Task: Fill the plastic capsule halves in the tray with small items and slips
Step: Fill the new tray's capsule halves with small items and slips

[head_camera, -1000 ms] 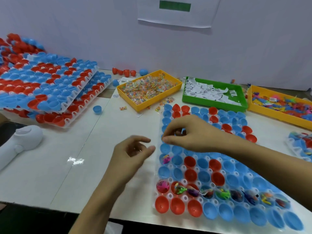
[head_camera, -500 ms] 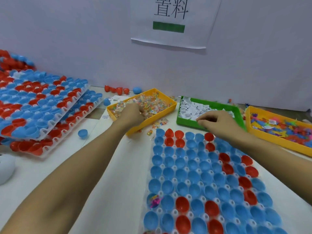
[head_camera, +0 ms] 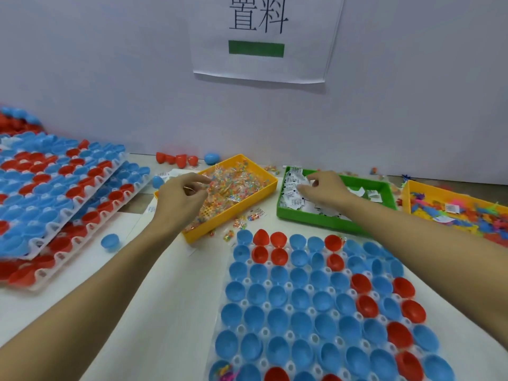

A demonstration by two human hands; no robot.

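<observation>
Capsule halves (head_camera: 302, 320): glossy round cups. Left hand (head_camera: 178, 199) fingers pinch crinkly packets (head_camera: 236, 185); right hand (head_camera: 324, 188) fingers pinch paper slips (head_camera: 294, 193).

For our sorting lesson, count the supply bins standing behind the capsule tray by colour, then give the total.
Yellow bins: 2, the sachet bin and the toy bin
Green bins: 1, the slip bin
Total: 3
</observation>
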